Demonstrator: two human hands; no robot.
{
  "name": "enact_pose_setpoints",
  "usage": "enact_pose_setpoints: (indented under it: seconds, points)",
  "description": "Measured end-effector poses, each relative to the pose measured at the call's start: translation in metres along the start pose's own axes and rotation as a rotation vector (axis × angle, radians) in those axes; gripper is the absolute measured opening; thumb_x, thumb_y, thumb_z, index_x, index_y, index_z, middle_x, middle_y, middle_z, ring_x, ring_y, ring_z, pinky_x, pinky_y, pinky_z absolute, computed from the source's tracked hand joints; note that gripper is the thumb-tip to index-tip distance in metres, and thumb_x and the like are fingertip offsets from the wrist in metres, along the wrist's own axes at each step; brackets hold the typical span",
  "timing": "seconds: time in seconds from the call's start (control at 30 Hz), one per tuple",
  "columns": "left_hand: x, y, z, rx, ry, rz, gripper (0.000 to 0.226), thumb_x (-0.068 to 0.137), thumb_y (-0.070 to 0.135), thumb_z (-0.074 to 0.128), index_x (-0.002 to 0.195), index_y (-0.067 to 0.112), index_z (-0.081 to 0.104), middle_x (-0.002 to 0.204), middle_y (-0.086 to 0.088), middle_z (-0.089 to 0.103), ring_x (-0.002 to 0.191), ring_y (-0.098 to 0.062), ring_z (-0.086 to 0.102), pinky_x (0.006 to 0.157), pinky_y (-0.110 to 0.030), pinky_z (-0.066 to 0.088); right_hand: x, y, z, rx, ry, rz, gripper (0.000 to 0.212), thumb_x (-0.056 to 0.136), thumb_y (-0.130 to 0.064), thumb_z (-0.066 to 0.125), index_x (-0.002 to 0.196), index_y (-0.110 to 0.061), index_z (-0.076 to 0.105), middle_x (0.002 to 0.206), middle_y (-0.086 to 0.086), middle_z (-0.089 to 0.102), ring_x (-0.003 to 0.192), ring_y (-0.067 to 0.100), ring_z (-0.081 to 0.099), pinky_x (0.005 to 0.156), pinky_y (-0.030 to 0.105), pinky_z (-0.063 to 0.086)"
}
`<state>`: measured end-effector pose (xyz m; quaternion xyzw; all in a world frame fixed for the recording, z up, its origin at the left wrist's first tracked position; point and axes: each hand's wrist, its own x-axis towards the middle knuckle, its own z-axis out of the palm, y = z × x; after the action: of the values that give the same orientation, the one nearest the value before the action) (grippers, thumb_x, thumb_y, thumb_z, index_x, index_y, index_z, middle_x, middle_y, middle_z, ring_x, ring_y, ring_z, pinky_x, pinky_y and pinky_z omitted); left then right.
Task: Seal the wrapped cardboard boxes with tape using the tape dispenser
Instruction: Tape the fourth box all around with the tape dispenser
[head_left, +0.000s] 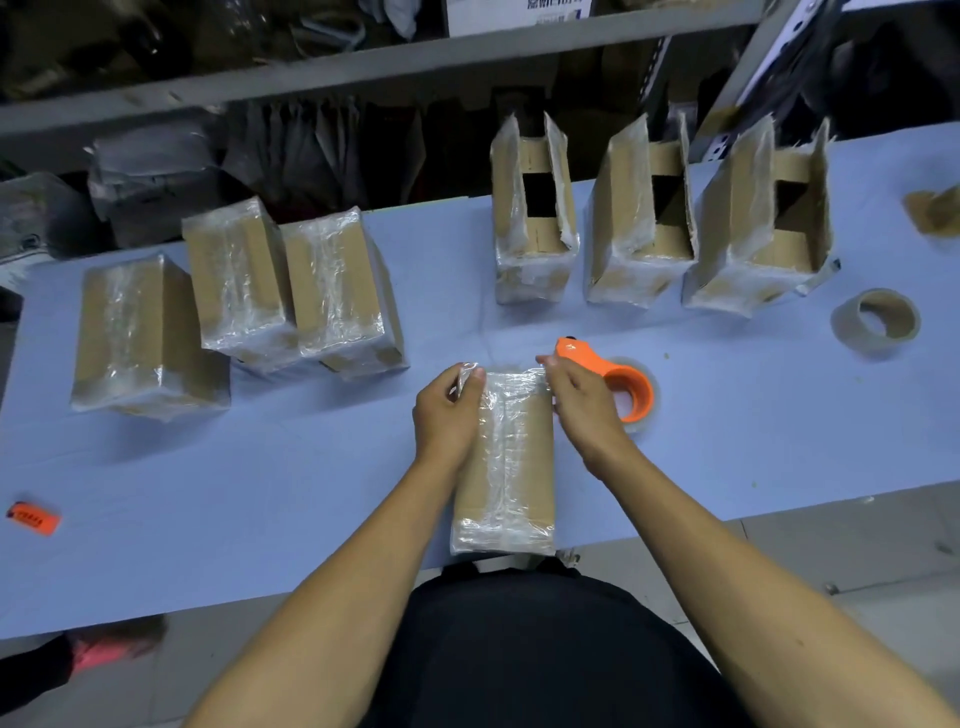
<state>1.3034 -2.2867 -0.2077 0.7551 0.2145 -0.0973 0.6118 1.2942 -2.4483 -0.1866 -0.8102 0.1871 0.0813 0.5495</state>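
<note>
A pale blue table ran across the frame. An orange label-like item lay near its lower left edge. A grey metal shelf crossed the top, with dark bags beneath it at upper left. Grey floor tiles showed at lower right.

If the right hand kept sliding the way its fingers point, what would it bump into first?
Probably the orange tape dispenser: the right hand points away from the person, with the dispenser's handle right beside its fingertips. Depth is unclear, so it might pass just beside it.
</note>
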Motion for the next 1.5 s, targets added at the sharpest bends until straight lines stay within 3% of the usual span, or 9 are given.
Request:
enact_pose_setpoints:
  seconds: [0.07,0.23,0.33,0.57,0.8,0.97,1.13,1.3,1.5]
  points:
    - [-0.005,0.009,-0.001,-0.091,0.029,0.045,0.008,0.088,0.043,0.066,0.085,0.038,0.073,0.077,0.02,0.065,0.071,-0.003,0.058,0.076,-0.024,0.048,-0.002,-0.019,0.004,0.079,0.074,-0.026,0.022,0.097,-0.034,0.055,0.085,-0.022,0.069,0.078,-0.018,0.065,0.076,0.002,0.057,0.076,0.031,0.047]
    - [-0.006,0.048,0.0,-0.304,0.125,0.235,0.018,0.093,0.029,0.062,0.103,0.033,0.076,0.112,0.027,0.071,0.116,0.005,0.062,0.095,-0.012,0.046,-0.002,-0.057,0.006,0.206,0.312,-0.179,0.016,0.092,-0.03,0.063,0.081,-0.022,0.073,0.08,-0.014,0.071,0.08,0.001,0.064,0.074,0.019,0.049]
    - [-0.005,0.052,0.002,-0.29,0.206,0.28,0.025,0.099,0.022,0.055,0.113,0.017,0.074,0.112,0.024,0.071,0.115,0.006,0.061,0.093,-0.009,0.045,-0.008,-0.067,0.013,0.218,0.357,-0.224,0.011,0.092,-0.017,0.065,0.084,-0.018,0.073,0.09,-0.007,0.072,0.086,-0.001,0.063,0.076,0.01,0.045]
    - [-0.005,0.06,0.006,-0.245,0.219,0.256,0.006,0.092,0.026,0.056,0.094,0.031,0.059,0.097,0.017,0.063,0.087,0.009,0.057,0.076,-0.007,0.041,-0.01,-0.081,0.027,0.347,0.324,-0.105,0.027,0.087,-0.004,0.057,0.11,-0.018,0.057,0.099,-0.002,0.063,0.09,0.01,0.059,0.078,0.015,0.046]
    - [-0.004,0.069,0.01,-0.06,0.277,0.322,0.016,0.081,0.017,0.07,0.077,0.027,0.058,0.093,0.009,0.056,0.092,-0.016,0.061,0.079,-0.028,0.046,-0.009,-0.083,0.031,0.21,0.205,-0.115,0.038,0.085,-0.017,0.064,0.121,-0.021,0.052,0.114,-0.008,0.047,0.114,0.015,0.048,0.102,0.035,0.042]
    - [-0.002,0.074,0.013,-0.062,0.352,0.251,0.028,0.089,0.008,0.06,0.11,0.019,0.075,0.095,0.01,0.062,0.098,-0.016,0.065,0.088,-0.032,0.054,-0.006,-0.083,0.037,0.019,0.247,-0.15,0.035,0.086,-0.029,0.07,0.118,-0.02,0.056,0.114,-0.005,0.048,0.115,0.017,0.046,0.099,0.03,0.04]
    - [0.002,0.074,0.007,-0.068,0.327,0.207,0.033,0.094,0.015,0.061,0.125,0.022,0.071,0.093,0.019,0.065,0.09,-0.001,0.064,0.086,-0.019,0.05,0.0,-0.086,0.037,0.005,0.272,-0.173,0.027,0.091,-0.013,0.055,0.117,-0.015,0.064,0.096,-0.002,0.063,0.105,0.024,0.054,0.095,0.04,0.045]
    - [0.014,0.074,-0.003,-0.217,0.194,0.148,0.031,0.099,0.027,0.062,0.127,0.018,0.07,0.12,0.01,0.073,0.099,0.018,0.062,0.084,-0.002,0.046,0.01,-0.08,0.03,0.072,0.227,-0.165,0.03,0.098,-0.027,0.054,0.124,-0.021,0.067,0.112,-0.013,0.069,0.105,0.002,0.06,0.091,0.021,0.047]
    - [0.024,0.055,-0.028,-0.227,-0.161,0.057,0.072,0.1,0.032,0.059,0.16,0.021,0.02,0.163,0.002,0.028,0.145,-0.004,0.031,0.109,-0.014,0.035,0.01,-0.048,0.014,0.33,-0.129,-0.017,0.082,0.092,-0.04,0.066,0.156,-0.038,0.014,0.155,-0.02,0.025,0.14,-0.003,0.025,0.104,0.019,0.035]
